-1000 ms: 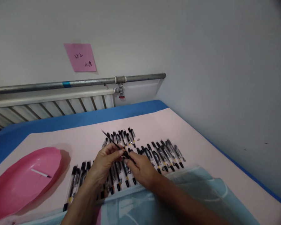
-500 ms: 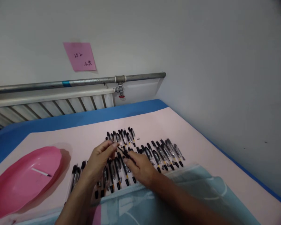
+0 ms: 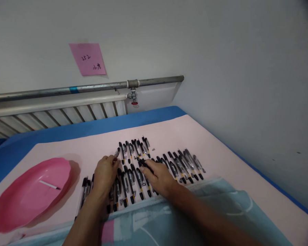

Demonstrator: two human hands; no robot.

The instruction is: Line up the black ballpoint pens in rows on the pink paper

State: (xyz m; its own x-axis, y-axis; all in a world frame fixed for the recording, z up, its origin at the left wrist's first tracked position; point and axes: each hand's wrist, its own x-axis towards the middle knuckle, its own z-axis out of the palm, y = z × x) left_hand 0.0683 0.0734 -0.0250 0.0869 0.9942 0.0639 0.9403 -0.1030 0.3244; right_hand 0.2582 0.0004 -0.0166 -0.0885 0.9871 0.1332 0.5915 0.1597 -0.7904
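Note:
Several black-and-clear pens (image 3: 179, 164) lie side by side in rows on a pink sheet (image 3: 184, 136). My left hand (image 3: 104, 175) rests low over the left part of the rows, fingers curled, its fingertips touching a pen near the back row; whether it grips one I cannot make out. My right hand (image 3: 157, 177) lies over the middle pens with its fingers pinched on a black pen part (image 3: 143, 163).
A pink oval dish (image 3: 28, 193) at the left holds one thin refill (image 3: 50, 185). A light blue cloth (image 3: 195, 218) covers my lap below the pens. A radiator (image 3: 53, 114) and metal pipe (image 3: 92, 87) run along the back wall, under a pink note (image 3: 87, 58).
Both hands came down from holding a pen and its thin refill above the rows. The raised refill no longer shows, and the hands now rest on the pens.

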